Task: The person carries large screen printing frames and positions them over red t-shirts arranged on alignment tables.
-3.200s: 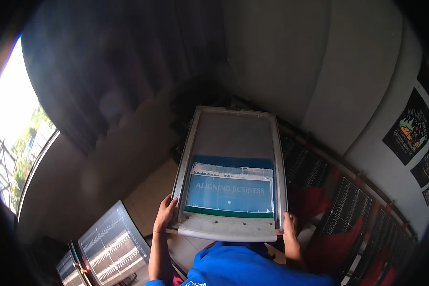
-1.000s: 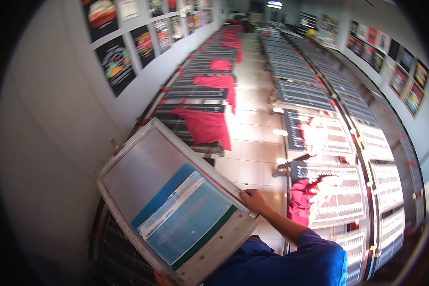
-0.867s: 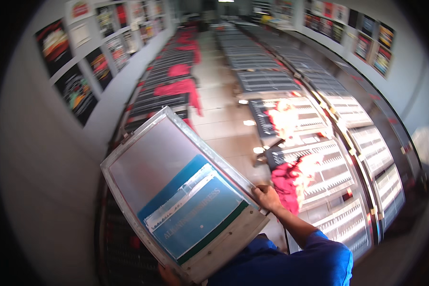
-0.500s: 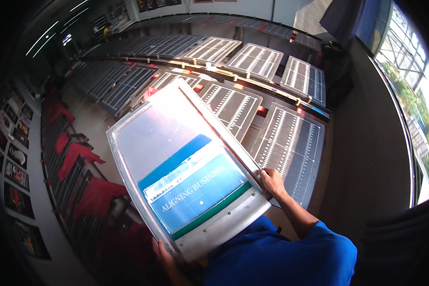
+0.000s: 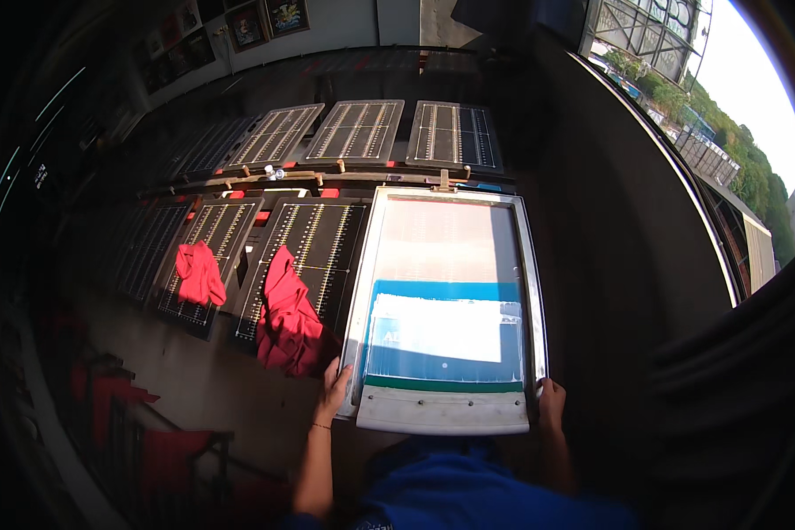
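From my remote seat the widest thing is the rows of boards (image 5: 356, 131), spread from 9 round to 1 o'clock, a rail (image 5: 371, 177) between them. The screen (image 5: 442, 243) sits at the centre, leaning toward 5 o'clock; I cannot tell whether it touches the board behind it. Its blue panel (image 5: 446, 290) carries a bright patch, glare or ink, so I would judge the mesh only once tilted out of the sun. Red cloth (image 5: 290, 314) hangs over a board at 8 o'clock, just beside the screen; I would hold the near corner clear of it. The left hand (image 5: 331, 389) grips the rim at 7 o'clock, the right hand (image 5: 551, 402) the opposite rim between 4 and 5; both sets of fingers grasp the screen, their tips partly hidden. Equal height on both sides should stop it twisting. Smallest, the bracket (image 5: 443, 179) on the far edge, near 1 o'clock by the rail, deserves the gentlest approach.
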Demonstrator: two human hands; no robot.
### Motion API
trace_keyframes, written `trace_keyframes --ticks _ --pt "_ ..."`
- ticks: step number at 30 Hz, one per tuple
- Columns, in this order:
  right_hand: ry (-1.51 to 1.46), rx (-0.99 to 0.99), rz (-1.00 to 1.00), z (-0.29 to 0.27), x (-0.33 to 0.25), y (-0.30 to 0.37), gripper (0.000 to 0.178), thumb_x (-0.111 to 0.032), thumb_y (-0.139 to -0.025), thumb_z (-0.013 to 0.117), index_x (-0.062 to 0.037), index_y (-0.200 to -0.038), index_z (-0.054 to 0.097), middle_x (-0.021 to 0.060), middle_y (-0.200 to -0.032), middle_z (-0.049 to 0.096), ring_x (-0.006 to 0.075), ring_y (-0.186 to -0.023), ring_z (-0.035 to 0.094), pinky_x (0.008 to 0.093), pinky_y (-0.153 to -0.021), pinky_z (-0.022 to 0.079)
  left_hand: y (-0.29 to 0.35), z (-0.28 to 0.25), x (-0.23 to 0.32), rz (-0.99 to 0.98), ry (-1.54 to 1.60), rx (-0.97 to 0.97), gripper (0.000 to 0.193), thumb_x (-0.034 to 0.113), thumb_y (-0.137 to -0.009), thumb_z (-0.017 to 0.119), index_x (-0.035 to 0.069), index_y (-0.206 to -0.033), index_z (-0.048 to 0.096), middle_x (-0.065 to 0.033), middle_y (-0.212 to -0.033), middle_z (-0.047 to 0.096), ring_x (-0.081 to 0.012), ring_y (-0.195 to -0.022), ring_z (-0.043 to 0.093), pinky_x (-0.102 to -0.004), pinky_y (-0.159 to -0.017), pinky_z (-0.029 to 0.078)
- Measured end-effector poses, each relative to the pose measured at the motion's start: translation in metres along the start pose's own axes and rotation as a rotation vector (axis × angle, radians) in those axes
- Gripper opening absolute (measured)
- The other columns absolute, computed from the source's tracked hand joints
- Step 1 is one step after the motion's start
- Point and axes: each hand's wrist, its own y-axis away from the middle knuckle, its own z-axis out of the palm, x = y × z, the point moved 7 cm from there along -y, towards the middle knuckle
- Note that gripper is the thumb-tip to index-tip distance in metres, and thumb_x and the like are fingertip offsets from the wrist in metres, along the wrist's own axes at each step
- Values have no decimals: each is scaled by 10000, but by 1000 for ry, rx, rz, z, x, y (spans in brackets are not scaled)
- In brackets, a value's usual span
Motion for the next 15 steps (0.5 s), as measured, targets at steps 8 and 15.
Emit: trace_keyframes --ticks 8,15 --pt "20 29 81 17 47 -28 301 -212 -846 529 48 -744 644 24 -590 506 93 -552 442 311 -498 332 -50 17 -39 -77 -95 -88 247 204 -949 513 -17 -1034 583 -60 -910 600 -133 -869 527 -294 -793 436" --pt "78 47 -32 29 37 -58 328 -241 -841 530 48 -730 635 51 -576 511 108 -560 464 324 -512 360 -61 24 -58 -102 -136 -47 259 227 -949 531 -14 -1041 553 -55 -879 570 -126 -855 511 -306 -774 433"
